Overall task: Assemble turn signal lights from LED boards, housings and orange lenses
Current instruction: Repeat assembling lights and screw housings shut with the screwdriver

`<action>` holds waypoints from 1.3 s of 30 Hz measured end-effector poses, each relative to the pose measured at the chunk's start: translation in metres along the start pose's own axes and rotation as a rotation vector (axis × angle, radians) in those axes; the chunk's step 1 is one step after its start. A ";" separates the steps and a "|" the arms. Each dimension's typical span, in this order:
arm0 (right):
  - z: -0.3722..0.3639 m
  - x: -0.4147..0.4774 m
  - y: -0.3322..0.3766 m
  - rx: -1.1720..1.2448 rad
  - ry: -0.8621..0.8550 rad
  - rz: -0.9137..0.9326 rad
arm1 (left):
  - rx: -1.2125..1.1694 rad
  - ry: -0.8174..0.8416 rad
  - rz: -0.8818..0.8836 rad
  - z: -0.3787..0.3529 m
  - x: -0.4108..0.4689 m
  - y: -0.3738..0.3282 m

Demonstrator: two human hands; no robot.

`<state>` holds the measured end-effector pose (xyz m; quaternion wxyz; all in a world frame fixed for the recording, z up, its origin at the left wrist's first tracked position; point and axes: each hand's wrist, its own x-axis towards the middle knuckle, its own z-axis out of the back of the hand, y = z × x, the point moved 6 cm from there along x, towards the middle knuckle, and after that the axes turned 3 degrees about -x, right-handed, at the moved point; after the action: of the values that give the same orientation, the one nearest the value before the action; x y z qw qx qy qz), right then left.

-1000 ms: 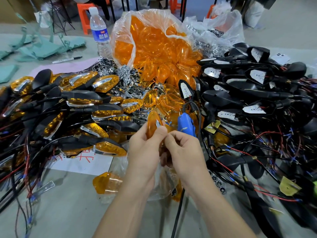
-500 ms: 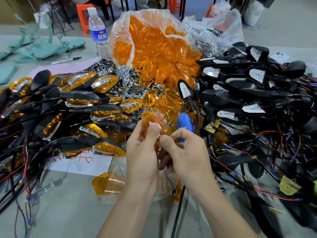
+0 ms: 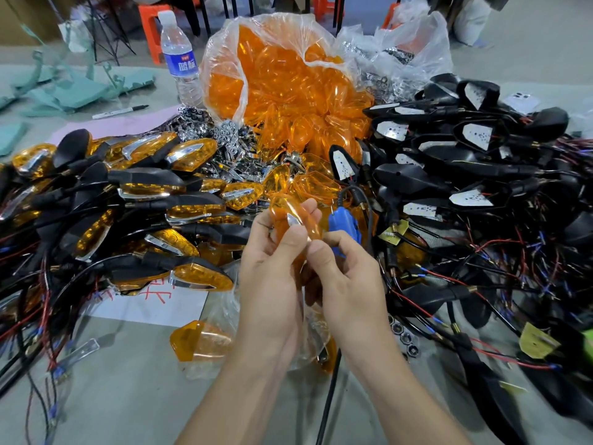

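My left hand holds an orange lens with a small silver trim piece on it, just above the table's middle. My right hand pinches the lower end of that lens between thumb and forefinger. A big clear bag of orange lenses stands behind. Black housings with white LED boards and red and black wires are piled on the right. Finished lights with orange lenses are piled on the left.
A blue corded tool lies just behind my right hand. A heap of silver trim pieces sits mid-table, with a second bag behind. A water bottle, a marker, a loose lens and several nuts lie around.
Both hands have turned the lens and lifted it slightly. The silver trim piece now shows on its face, and my right thumb and forefinger have shifted to its lower end.
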<state>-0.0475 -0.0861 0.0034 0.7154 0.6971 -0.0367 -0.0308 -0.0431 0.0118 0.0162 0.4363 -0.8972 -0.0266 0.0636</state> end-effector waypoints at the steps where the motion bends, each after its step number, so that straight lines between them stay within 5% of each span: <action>1: 0.000 0.000 0.001 -0.003 0.003 0.016 | -0.008 -0.002 0.011 -0.001 0.001 0.002; 8: 0.019 0.010 0.001 0.093 0.093 -0.037 | 0.245 0.055 0.107 0.026 0.018 0.001; 12: 0.020 0.005 0.002 0.210 0.277 -0.079 | 0.183 0.207 0.105 0.032 0.023 -0.012; 18: 0.022 0.005 0.006 0.230 0.291 -0.103 | 0.063 0.306 0.095 0.025 0.016 -0.014; 28: 0.034 0.000 0.014 0.077 -0.065 -0.012 | 0.159 0.121 -0.090 0.019 0.009 -0.013; 39: 0.045 -0.002 0.027 0.017 -0.121 0.049 | 0.112 0.102 -0.122 0.015 0.000 -0.014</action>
<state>-0.0538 -0.1295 0.0312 0.7065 0.6989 -0.0972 -0.0547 -0.0447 0.0316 0.0179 0.4894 -0.8703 -0.0553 -0.0073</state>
